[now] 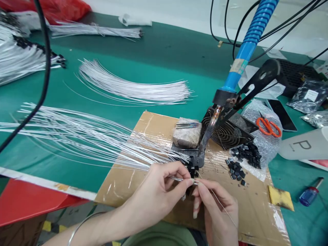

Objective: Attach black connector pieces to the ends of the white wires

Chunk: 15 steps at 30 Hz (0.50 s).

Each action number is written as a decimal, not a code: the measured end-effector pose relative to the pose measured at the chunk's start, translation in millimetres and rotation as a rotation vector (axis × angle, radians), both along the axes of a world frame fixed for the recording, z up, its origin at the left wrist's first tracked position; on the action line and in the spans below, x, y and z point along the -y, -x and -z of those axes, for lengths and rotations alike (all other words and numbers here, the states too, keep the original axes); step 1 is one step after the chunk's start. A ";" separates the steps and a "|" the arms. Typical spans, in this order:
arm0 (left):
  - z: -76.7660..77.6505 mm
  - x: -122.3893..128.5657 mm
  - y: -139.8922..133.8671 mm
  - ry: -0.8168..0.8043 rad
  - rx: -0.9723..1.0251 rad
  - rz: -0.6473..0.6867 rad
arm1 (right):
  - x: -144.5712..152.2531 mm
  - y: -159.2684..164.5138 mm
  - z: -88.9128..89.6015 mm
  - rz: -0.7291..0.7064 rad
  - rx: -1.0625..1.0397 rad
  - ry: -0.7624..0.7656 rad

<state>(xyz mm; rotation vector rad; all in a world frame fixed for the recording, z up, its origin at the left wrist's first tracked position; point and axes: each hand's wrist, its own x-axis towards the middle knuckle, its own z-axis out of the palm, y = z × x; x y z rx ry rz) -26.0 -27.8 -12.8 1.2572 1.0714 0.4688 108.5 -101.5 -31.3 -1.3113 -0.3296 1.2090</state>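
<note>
My left hand [166,191] is closed in a pinch on a thin grey-white wire [176,178], over the front of the cardboard. Close beside it, my right hand [217,208] pinches at the same wire's end, the fingertips of both hands almost touching. A fine pale strand [217,199] runs across my right fingers; whether it is gripped is unclear. Behind my hands, a loose bundle of white wires [123,143] ends by small black pieces [192,169] at the base of the soldering iron stand. A blue-handled soldering iron [235,77] is fixed above, tip downward.
Cardboard [143,130] covers the green table. A fan [222,131], loose black connectors [247,155], orange scissors [268,126], a phone [283,114], a yellow sponge [281,198] and a screwdriver [310,193] are on the right. Another wire bundle [133,87] lies behind. A black cable [46,68] hangs left.
</note>
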 end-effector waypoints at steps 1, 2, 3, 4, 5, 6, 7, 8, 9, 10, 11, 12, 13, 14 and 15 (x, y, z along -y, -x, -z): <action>0.9 0.8 0.4 -0.005 -0.002 -0.004 | -0.3 0.1 -0.6 -0.001 -0.005 0.002; 1.7 1.3 0.9 -0.012 -0.011 -0.007 | -0.7 0.0 -1.2 -0.002 -0.010 0.005; 2.3 1.7 1.3 -0.021 -0.026 -0.009 | -1.0 -0.3 -1.9 -0.005 -0.015 0.009; 2.6 2.0 1.7 -0.026 -0.040 -0.008 | -1.3 -0.8 -2.6 -0.009 -0.021 0.014; 2.5 2.2 2.1 -0.032 -0.049 -0.006 | -1.6 -1.5 -3.3 -0.015 -0.031 0.021; 2.0 2.3 2.4 -0.037 -0.051 0.000 | -2.0 -2.3 -4.1 -0.022 -0.046 0.028; 1.0 2.3 2.6 -0.039 -0.045 0.006 | -2.3 -3.3 -4.8 -0.031 -0.064 0.036; -0.2 2.2 2.6 -0.038 -0.030 0.011 | -2.6 -4.5 -5.4 -0.042 -0.085 0.042; -1.8 2.1 2.5 -0.035 -0.016 0.013 | -2.9 -5.6 -6.0 -0.055 -0.107 0.049; -3.4 1.9 2.4 -0.036 -0.002 0.015 | -3.3 -6.8 -6.5 -0.069 -0.129 0.055; -5.1 1.6 2.1 -0.038 0.008 0.017 | -3.5 -8.0 -7.0 -0.083 -0.147 0.060; -6.6 1.3 1.8 -0.040 0.015 0.016 | -3.8 -9.1 -7.4 -0.097 -0.160 0.063; -7.8 0.9 1.6 -0.045 0.021 0.016 | -4.0 -10.0 -7.7 -0.109 -0.167 0.064; -8.6 0.5 1.4 -0.050 0.027 0.018 | -4.2 -10.7 -7.9 -0.118 -0.170 0.064; -9.1 0.1 1.3 -0.054 0.032 0.016 | -4.3 -11.3 -8.0 -0.123 -0.169 0.066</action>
